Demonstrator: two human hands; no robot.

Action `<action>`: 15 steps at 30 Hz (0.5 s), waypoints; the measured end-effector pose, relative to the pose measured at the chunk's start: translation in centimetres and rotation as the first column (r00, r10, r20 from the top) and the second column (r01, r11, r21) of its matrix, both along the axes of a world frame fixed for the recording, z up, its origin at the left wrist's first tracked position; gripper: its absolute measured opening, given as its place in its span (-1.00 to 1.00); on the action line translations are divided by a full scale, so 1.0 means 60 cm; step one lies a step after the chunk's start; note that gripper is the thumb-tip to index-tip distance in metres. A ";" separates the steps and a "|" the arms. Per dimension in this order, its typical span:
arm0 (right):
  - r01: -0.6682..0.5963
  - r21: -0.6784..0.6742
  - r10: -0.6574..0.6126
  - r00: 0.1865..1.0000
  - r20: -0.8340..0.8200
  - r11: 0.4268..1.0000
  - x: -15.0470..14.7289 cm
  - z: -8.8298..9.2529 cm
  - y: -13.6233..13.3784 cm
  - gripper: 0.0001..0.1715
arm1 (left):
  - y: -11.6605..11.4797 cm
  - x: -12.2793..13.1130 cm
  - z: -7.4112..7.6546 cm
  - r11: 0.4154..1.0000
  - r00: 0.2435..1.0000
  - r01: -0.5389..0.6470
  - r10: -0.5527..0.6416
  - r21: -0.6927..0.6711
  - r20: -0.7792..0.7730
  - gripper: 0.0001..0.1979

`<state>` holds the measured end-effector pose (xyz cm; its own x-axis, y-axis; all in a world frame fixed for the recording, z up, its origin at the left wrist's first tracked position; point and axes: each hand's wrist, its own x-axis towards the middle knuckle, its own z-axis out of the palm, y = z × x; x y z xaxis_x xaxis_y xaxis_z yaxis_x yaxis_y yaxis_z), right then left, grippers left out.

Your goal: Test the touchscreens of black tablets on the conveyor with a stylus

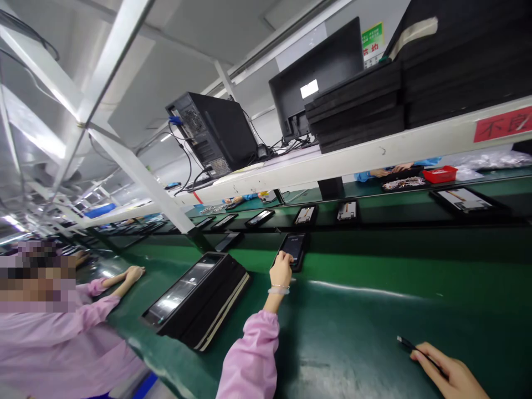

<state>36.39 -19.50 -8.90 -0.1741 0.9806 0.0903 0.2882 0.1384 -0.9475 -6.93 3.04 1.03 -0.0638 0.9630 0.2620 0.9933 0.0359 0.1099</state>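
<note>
My left hand (281, 270), in a pink sleeve with a bracelet at the wrist, reaches forward over the green bench. Its curled fingers are at the near edge of a black tray (305, 244) that carries a phone (294, 245) with a dark, faintly lit screen. Whether the fingertips grip the tray or the phone itself is hard to see. At the lower right, my right hand (451, 370) pinches a black USB cable (409, 344), its metal plug pointing away to the upper left. The plug is apart from the phone.
A stack of black foam trays (203, 296) stands left of my left arm, with screens in the top one. A co-worker in pink (62, 349) sits at the left. Behind, several trays (347, 210) line a dark strip under a white shelf (374, 152) bearing a computer tower (220, 133).
</note>
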 end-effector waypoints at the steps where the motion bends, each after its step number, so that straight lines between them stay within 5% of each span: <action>1: 0.005 0.008 -0.005 1.000 0.016 1.000 0.000 0.001 -0.001 -0.51 | -0.007 -0.004 -0.002 1.000 1.000 0.007 -0.007 0.010 0.006 -0.79; 9: 0.006 0.054 -0.009 0.998 0.059 0.998 -0.005 0.007 -0.005 -0.52 | -0.015 -0.029 -0.064 0.999 1.000 0.016 -0.016 -0.039 0.013 -0.79; 15: 0.021 0.051 -0.025 0.997 0.068 0.998 -0.004 0.019 -0.007 -0.50 | 0.013 -0.027 -0.043 0.999 0.998 0.046 -0.046 -0.010 -0.050 -0.85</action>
